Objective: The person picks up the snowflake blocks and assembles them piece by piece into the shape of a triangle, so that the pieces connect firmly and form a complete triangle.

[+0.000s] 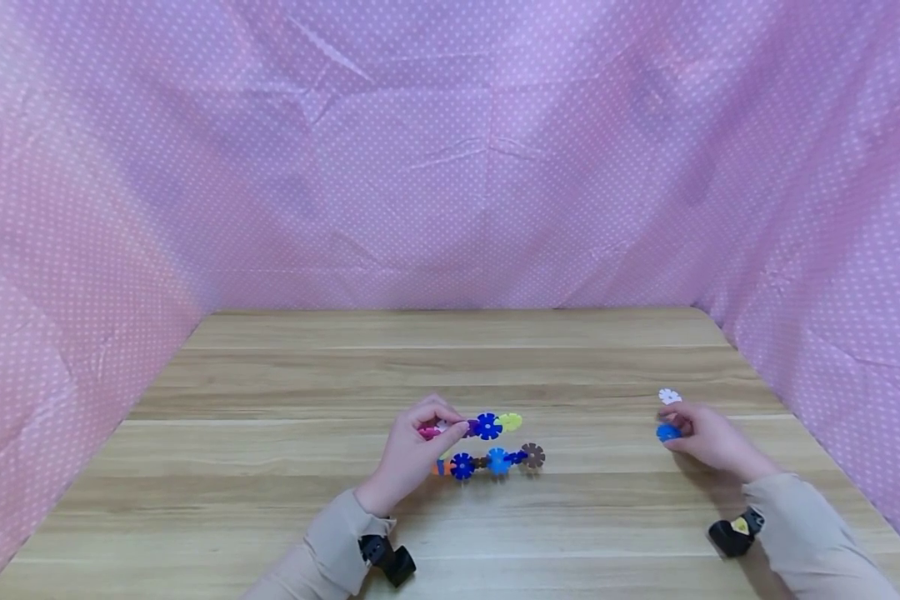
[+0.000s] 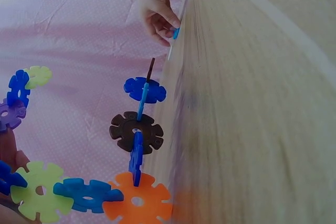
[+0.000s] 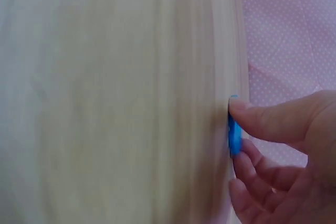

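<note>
My left hand point(image 1: 408, 450) pinches a chain of interlocking snowflake discs point(image 1: 487, 427) above the middle of the table. One strand ends in a yellow disc, the other in a brown disc point(image 1: 533, 456). In the left wrist view an orange disc point(image 2: 137, 213) joins the linked blue and brown pieces at the chain's corner; part of the chain lies behind my fingers. Over at the right, my right hand point(image 1: 708, 437) holds a loose blue snowflake disc point(image 1: 667, 432) by its edges between thumb and fingers, at the tabletop. A white snowflake disc point(image 1: 669, 396) lies just beyond it.
The wooden table point(image 1: 307, 367) has pink dotted cloth point(image 1: 450, 167) hanging behind it and along both sides. Black wrist cameras point(image 1: 390, 560) are strapped over both beige sleeves.
</note>
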{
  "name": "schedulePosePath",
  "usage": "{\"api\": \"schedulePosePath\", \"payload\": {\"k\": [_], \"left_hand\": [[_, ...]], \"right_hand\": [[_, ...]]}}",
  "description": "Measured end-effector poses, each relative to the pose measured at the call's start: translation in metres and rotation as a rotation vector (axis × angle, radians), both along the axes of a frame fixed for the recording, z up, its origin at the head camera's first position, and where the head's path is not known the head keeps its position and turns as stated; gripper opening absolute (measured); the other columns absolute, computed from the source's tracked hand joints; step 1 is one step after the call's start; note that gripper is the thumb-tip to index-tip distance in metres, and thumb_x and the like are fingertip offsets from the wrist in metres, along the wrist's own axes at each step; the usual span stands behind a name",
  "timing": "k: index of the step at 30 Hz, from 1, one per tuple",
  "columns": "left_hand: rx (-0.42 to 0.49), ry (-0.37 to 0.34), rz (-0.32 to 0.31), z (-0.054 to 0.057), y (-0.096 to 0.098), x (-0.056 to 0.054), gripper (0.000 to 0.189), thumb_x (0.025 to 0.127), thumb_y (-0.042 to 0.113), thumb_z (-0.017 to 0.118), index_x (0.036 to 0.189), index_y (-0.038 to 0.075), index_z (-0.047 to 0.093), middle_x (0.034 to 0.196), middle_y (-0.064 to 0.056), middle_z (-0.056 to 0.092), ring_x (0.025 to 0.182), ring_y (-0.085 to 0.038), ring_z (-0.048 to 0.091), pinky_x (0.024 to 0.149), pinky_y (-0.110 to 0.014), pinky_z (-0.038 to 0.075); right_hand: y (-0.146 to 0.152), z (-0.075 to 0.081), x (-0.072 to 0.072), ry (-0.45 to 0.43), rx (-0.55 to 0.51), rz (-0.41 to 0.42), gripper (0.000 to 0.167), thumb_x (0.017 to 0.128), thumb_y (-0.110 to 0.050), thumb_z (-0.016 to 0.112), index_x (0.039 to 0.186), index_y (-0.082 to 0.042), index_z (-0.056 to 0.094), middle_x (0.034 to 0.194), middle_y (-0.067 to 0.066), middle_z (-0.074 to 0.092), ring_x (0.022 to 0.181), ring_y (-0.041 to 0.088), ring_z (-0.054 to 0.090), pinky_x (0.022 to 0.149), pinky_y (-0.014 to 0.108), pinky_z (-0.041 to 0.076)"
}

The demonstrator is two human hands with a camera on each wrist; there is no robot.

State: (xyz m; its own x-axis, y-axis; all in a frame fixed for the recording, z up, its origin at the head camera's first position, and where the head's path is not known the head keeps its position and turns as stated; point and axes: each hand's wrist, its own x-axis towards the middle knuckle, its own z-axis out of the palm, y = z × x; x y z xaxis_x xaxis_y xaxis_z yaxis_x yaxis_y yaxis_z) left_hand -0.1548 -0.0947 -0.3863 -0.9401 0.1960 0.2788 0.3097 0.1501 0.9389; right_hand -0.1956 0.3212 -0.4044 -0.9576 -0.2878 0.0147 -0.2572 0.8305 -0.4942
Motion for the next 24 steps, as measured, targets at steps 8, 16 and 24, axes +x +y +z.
{"api": "schedulePosePath", "payload": {"k": [8, 16, 24], "left_hand": [[-0.008, 0.006, -0.007, -0.001, 0.001, 0.000, 0.009, 0.087, 0.016, 0.068, 0.090, 0.008, 0.071, 0.087, -0.007, 0.060, 0.076, -0.013, 0.052, 0.063, -0.019, 0.045], [0.007, 0.028, -0.008, 0.000, 0.002, 0.000, 0.008, 0.087, 0.014, 0.069, 0.089, 0.007, 0.071, 0.086, -0.006, 0.060, 0.074, -0.011, 0.050, 0.060, -0.017, 0.041], [0.000, 0.025, -0.003, 0.000, 0.003, -0.001, 0.007, 0.087, 0.014, 0.069, 0.088, 0.007, 0.071, 0.086, -0.006, 0.060, 0.074, -0.011, 0.050, 0.060, -0.017, 0.041]], "right_hand": [[-0.010, -0.001, 0.001, 0.057, -0.058, -0.109, 0.016, 0.082, -0.006, 0.071, 0.096, 0.001, 0.066, 0.079, 0.003, 0.059, 0.068, 0.003, 0.047, 0.059, 0.021, 0.043], [-0.039, 0.010, 0.009, 0.094, -0.203, -0.127, 0.008, 0.084, -0.008, 0.069, 0.085, -0.002, 0.063, 0.076, 0.003, 0.063, 0.065, -0.002, 0.050, 0.059, 0.020, 0.045], [-0.080, 0.023, 0.018, 0.022, -0.404, -0.072, 0.011, 0.092, -0.009, 0.061, 0.089, 0.001, 0.058, 0.076, -0.002, 0.059, 0.067, 0.003, 0.053, 0.058, 0.021, 0.045]]}}
